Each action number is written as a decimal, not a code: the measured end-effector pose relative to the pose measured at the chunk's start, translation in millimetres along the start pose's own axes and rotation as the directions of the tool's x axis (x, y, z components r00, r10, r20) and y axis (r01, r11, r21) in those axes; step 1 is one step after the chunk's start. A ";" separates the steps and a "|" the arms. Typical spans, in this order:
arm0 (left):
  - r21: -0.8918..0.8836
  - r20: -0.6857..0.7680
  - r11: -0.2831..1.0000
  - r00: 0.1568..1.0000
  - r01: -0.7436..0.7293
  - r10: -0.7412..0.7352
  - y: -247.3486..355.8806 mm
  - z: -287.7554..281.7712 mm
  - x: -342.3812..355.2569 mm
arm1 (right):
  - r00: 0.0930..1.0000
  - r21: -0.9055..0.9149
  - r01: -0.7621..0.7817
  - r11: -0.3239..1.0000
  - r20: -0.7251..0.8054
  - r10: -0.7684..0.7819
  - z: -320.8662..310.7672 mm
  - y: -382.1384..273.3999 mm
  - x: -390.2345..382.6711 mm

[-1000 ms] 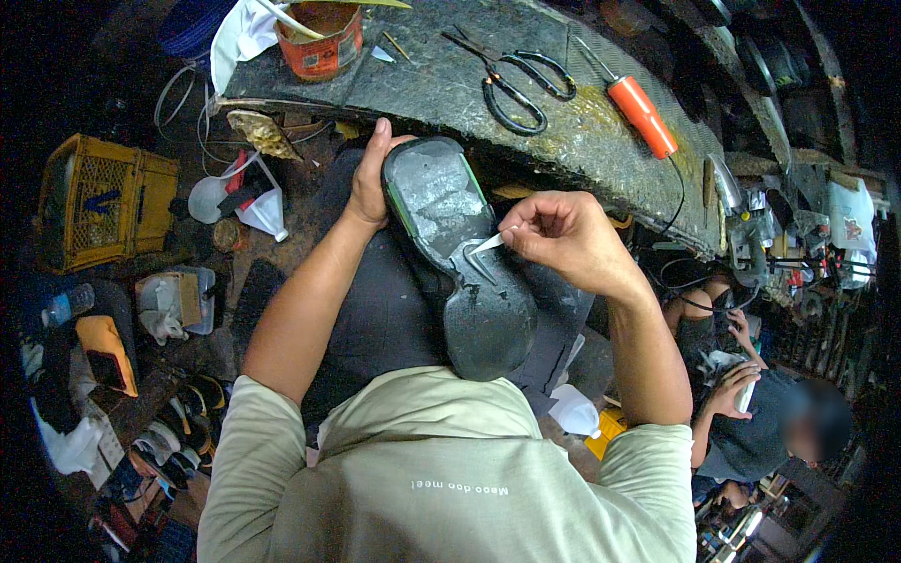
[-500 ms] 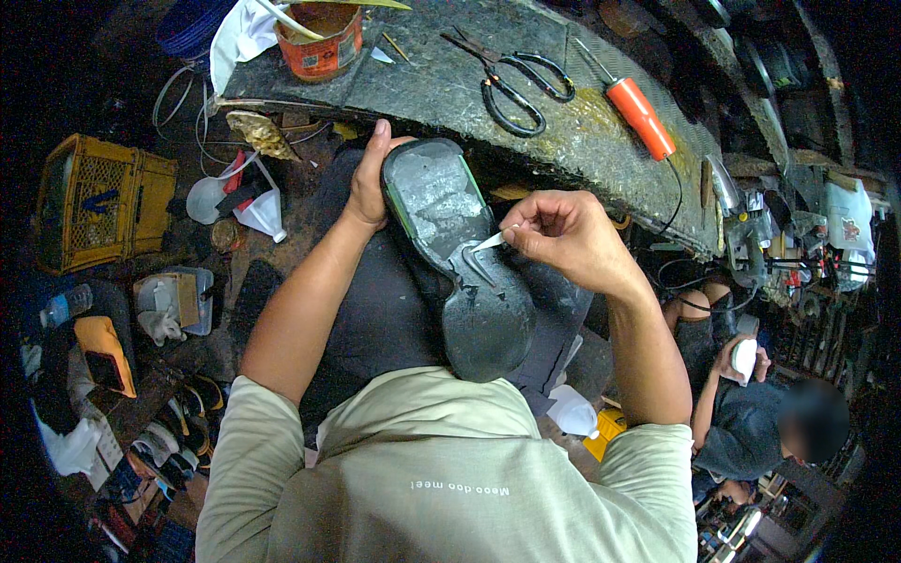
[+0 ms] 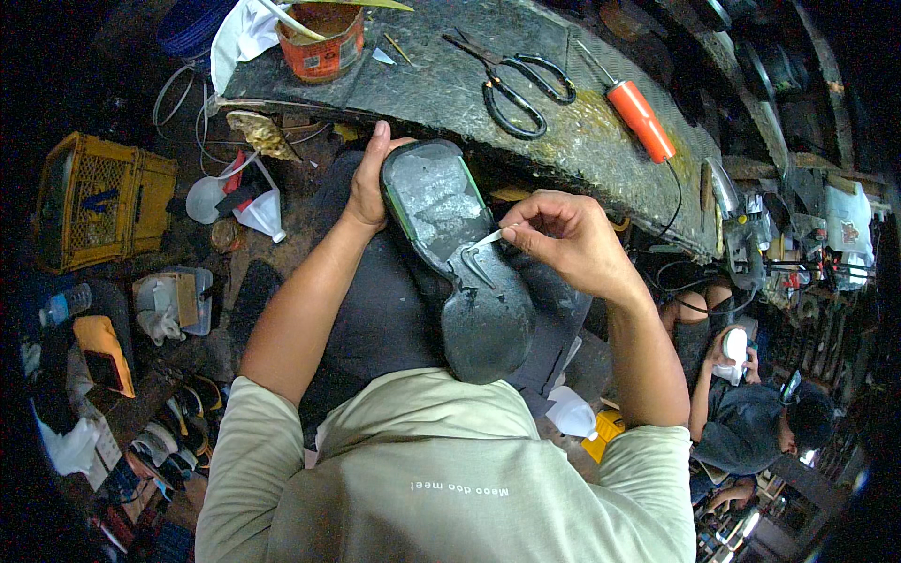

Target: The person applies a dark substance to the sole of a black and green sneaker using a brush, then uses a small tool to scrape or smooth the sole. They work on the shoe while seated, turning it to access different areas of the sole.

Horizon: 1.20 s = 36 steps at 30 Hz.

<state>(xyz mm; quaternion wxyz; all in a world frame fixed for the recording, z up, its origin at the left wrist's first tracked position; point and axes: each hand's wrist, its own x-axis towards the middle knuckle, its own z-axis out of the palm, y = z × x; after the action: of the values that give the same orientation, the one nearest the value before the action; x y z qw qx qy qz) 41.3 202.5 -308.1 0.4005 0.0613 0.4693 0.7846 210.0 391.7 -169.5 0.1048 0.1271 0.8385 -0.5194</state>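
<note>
A black shoe (image 3: 489, 328) lies sole up over my lap, tilted a little to the left at its far end. Its far part is a grey, scuffed sole area edged by a thin green line; the near part is smooth and black. My left hand (image 3: 369, 186) is closed round the far left side of the shoe, thumb pointing up and fingers hidden beneath. Over the narrow middle, my right hand (image 3: 571, 240) pinches a thin pale strip (image 3: 490, 238) between thumb and forefinger. The strip's pointed end meets the sole beside a curved, raised mark.
Beyond the shoe, a dark workbench (image 3: 441, 89) carries black-handled scissors (image 3: 515, 84), a corded orange-handled soldering iron (image 3: 641, 122) and an orange pot (image 3: 324, 54). A yellow crate (image 3: 103, 202) stands at left. At right sits another person (image 3: 741, 427) holding a white object (image 3: 735, 353).
My hands and the shoe are almost still; the strip has shifted very slightly. The other person has tilted their head and turned the white object.
</note>
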 end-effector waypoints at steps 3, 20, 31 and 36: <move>-0.004 -0.002 1.000 1.000 0.001 -0.001 -0.9 -1.5 0.8 | 1.000 -0.018 -0.016 1.000 0.005 0.016 0.4 1.2 -0.7; -0.049 -0.033 0.999 0.999 0.018 -0.019 -0.7 -0.3 -1.7 | 1.000 -0.002 0.022 1.000 0.003 -0.022 2.0 0.7 -4.7; -0.092 0.054 0.995 0.998 -0.036 0.041 -8.1 -12.1 1.5 | 0.982 0.043 0.049 0.998 -0.185 -0.040 -20.1 -0.6 -9.3; -0.137 0.015 0.986 0.995 -0.100 0.103 -7.2 -7.7 -4.6 | 0.812 0.094 -0.009 0.996 -0.581 0.062 -73.8 22.6 -13.3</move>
<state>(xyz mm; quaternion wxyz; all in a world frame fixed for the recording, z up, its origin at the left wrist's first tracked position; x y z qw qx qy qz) 44.8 195.8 -316.8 0.3687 0.0665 0.4067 0.8332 226.6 466.2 -152.1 -0.1530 0.3001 0.8043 -0.4895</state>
